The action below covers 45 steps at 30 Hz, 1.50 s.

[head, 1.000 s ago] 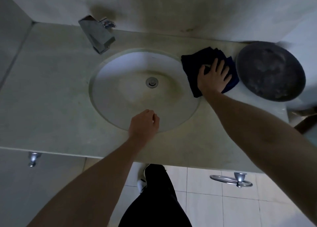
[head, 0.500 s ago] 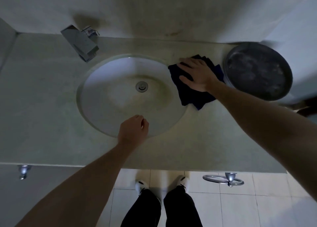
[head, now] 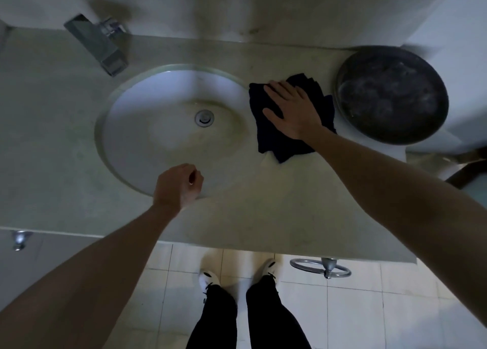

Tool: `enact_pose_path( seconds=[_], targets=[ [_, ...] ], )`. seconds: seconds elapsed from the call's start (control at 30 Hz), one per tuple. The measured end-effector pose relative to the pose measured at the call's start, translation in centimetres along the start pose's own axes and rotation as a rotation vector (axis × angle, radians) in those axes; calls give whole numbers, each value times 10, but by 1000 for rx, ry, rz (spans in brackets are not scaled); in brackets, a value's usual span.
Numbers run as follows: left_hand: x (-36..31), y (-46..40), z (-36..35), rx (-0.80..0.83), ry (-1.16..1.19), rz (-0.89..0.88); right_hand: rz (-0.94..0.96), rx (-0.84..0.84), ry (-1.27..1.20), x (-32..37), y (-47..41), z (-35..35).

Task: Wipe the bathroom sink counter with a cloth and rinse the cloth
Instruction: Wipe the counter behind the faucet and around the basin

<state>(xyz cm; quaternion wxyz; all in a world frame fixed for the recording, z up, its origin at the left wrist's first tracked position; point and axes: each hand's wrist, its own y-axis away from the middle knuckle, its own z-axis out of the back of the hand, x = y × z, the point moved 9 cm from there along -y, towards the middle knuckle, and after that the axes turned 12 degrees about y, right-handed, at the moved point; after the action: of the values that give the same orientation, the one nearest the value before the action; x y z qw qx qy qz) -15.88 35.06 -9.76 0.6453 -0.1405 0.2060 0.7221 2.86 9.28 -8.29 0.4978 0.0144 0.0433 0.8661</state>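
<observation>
A dark blue cloth (head: 274, 140) lies crumpled on the pale stone counter (head: 263, 203), just right of the oval white sink (head: 147, 127). My right hand (head: 292, 111) presses flat on the cloth, fingers straight and pointing left toward the basin. My left hand (head: 179, 185) hovers over the sink's front rim with its fingers curled and nothing in it. The drain (head: 204, 118) sits in the middle of the basin.
A chrome faucet (head: 97, 43) stands at the back left of the sink. A dark round basin (head: 392, 93) sits on the counter's right end, close to the cloth. A metal towel ring (head: 321, 268) hangs under the counter front. My feet stand on the tiled floor below.
My right hand turned from pointing away to pointing left and slid the cloth toward the sink edge. My left hand stayed curled over the front rim.
</observation>
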Motion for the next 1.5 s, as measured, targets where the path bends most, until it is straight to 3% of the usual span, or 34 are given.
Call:
enact_pose_path(
  seconds=[0.5,1.1,1.5],
  targets=[
    [-5,4,0,37,30,-67,-288,-17,-32,-24,134,-11],
    [-3,4,-2,20,74,-114,-375,-6,-29,-76,267,-18],
    [-10,8,3,-26,88,-116,-418,-7,-15,-13,302,-23]
  ],
)
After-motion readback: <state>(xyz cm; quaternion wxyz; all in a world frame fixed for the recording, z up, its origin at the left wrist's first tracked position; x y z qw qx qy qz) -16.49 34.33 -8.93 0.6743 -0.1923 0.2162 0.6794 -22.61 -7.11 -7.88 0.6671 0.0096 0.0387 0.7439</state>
